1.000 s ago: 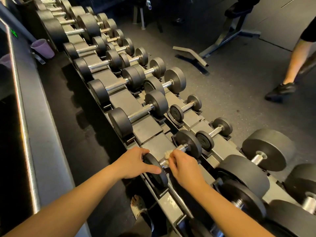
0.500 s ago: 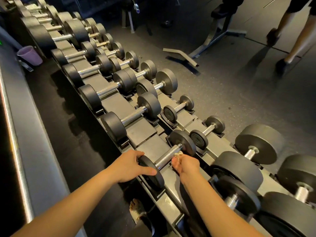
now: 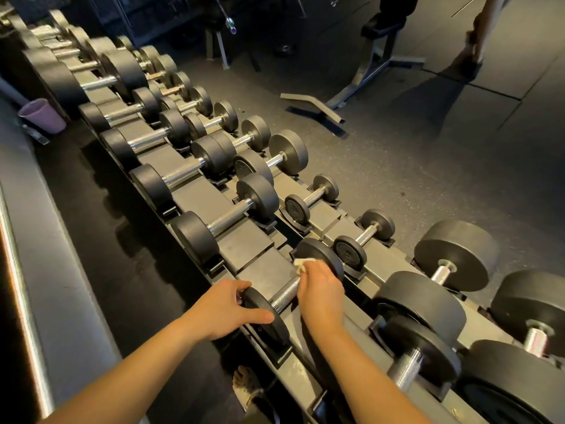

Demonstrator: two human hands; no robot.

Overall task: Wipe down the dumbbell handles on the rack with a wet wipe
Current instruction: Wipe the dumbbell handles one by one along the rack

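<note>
On handle (image 3: pixel 282 294): right hand (image 3: pixel 321 290) (holding wipe (image 3: pixel 302 265)).

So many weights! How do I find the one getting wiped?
On the long grey metal rack, look along the left row, close to the camera. The small black dumbbell with a silver handle there is the only one touched: the left hand grips its near disc, the right hand holds a crumpled white wipe at its handle's far end.
</note>
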